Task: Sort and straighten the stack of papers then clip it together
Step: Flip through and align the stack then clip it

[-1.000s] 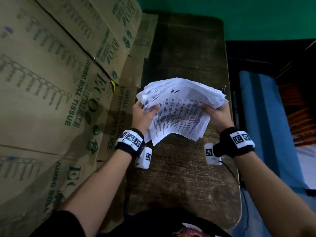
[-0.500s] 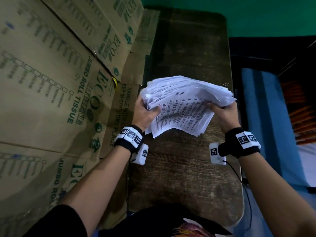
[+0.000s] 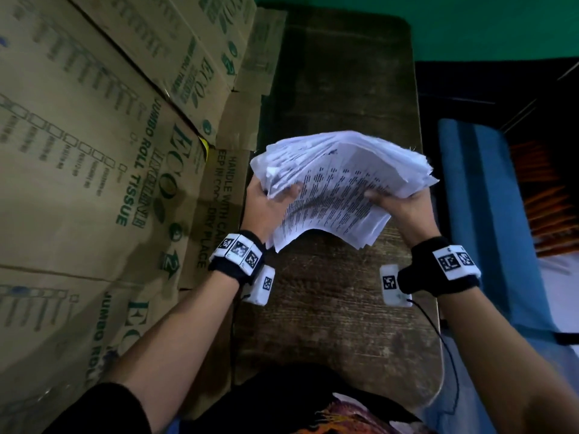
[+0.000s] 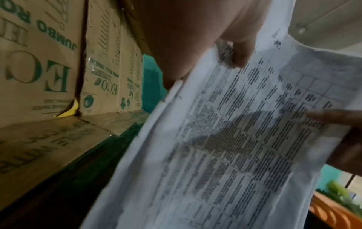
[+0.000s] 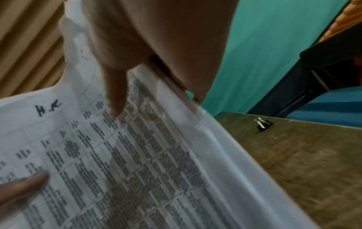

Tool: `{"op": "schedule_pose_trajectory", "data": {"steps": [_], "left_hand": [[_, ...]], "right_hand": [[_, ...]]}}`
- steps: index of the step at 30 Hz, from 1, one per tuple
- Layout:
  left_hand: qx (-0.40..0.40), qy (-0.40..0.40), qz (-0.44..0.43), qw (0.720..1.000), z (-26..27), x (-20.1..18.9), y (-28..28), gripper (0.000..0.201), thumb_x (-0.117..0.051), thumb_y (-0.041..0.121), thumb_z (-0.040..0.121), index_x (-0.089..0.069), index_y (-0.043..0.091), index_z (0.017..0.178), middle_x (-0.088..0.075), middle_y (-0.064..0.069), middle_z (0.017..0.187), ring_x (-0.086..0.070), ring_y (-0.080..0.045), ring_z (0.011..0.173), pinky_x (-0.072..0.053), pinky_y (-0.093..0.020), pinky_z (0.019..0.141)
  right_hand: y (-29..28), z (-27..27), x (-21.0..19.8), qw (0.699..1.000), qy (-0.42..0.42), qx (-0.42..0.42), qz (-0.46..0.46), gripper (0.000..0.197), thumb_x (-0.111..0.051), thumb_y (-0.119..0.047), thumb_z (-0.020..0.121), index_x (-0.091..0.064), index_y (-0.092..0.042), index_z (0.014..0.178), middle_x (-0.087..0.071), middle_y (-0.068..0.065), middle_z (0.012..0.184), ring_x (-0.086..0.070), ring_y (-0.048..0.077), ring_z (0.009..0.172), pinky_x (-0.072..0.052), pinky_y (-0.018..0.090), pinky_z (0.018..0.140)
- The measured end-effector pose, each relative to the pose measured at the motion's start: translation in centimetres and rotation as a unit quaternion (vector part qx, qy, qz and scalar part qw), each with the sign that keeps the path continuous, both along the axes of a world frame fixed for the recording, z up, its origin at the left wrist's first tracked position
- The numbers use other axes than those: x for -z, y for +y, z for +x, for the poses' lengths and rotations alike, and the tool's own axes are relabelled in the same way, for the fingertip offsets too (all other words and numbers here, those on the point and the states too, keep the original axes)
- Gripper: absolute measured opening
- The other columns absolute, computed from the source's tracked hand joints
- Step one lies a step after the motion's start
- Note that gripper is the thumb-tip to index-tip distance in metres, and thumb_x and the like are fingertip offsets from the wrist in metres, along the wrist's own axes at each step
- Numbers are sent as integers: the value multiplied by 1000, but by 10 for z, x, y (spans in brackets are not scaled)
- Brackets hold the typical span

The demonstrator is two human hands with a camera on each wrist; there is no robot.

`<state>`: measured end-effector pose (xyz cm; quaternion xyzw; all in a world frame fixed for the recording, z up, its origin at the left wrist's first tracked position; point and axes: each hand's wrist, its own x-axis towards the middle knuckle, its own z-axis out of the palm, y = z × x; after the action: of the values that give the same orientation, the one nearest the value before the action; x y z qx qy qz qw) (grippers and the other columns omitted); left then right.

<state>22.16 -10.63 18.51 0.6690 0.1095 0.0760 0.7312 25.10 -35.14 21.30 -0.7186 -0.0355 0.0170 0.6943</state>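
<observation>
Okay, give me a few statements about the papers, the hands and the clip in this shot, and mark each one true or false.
1. Both hands hold the paper stack above the wooden table. True.
2. The binder clip is already on the stack. False: it lies on the table, apart from the papers.
3. The top sheet is blank. False: it carries printed rows and handwritten letters.
4. The left hand grips the stack's side nearest the cardboard boxes. True.
5. The sheet edges are flush. False: they are fanned and uneven.

Each wrist wore a black band [image 3: 438,267] with white square-patterned marker blocks [image 3: 239,252] and a small white camera box [image 3: 391,285]; sleeves were black.
</observation>
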Motion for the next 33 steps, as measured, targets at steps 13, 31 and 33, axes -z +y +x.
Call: {"op": "schedule_pose_trajectory", "data": {"steps": [13,31,33], "left_hand": [[-38,104,41,993,1,38,-7,60,-79,8,65,-61,26,119,-62,14,99,-57,8,85,-44,0,75],[149,301,-8,942,-47,73,23,81,-79,8,68,-42,10,139,-55,-11,136,-54,-26,123,-42,-44,107],[170,316,-84,930,-74,73,14,70,-63,1,71,-43,7,138,-57,-12,130,-58,-24,113,-52,-30,92]], "right_hand": [[2,6,36,994,53,61,-68,39,-68,11,81,-55,-14,109,-64,-9,100,-65,-10,84,-55,18,75],[-33,-19,83,965,208,-51,-150,35,-82,-5,71,-67,-11,102,-74,5,98,-73,15,85,-58,30,74],[-35,-39,103,945,265,-45,-186,31,-83,-7,71,-67,-11,97,-73,10,98,-72,17,79,-59,33,71]]}}
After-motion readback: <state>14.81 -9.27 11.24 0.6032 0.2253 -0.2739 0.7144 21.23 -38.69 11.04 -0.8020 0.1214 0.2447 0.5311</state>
